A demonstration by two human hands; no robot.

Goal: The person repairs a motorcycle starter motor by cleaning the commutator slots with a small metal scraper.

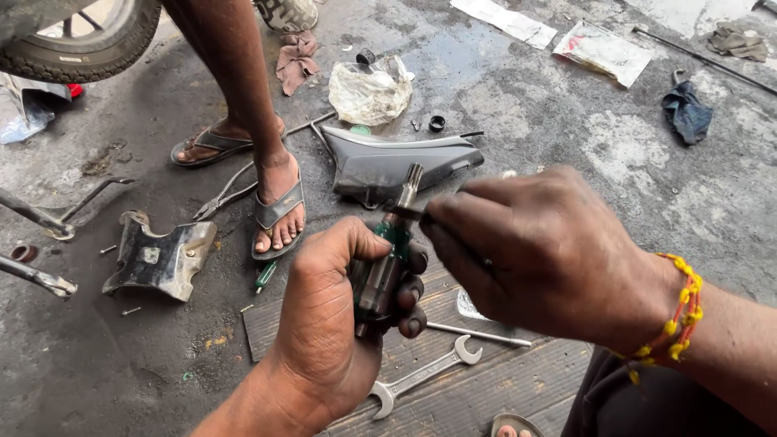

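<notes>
— What sort of place is this?

— A rough concrete floor [566, 121], grey, stained dark with oil and damp in patches. A tyre [89, 40] shows in the top left corner. Another person stands close by in sandals; one foot [279, 206] is planted just beside a grey plastic panel [396, 162].

— And the person's own hands?

— The left hand [332, 316] is clenched around a green-handled tool [384, 263], held nearly upright over a dark wooden board [502, 380], its metal shaft pointing up. The right hand [542, 251] pinches something small and dark at the top of the handle; I cannot tell what it is. A beaded orange and yellow band [676, 316] sits on that wrist.

— What lies on the board?

— A spanner [425, 376] below the left hand, and a thin metal rod [477, 333] near it.

— And around the floor?

— Pliers [227, 194] between the other person's feet, a bent metal plate [158, 255] to the left with loose screws near it, a crumpled plastic bag [368, 93] above the panel, a reddish rag [295, 61], a blue cloth [686, 113] at right, and scraps of paper [603, 50] along the top edge.
</notes>
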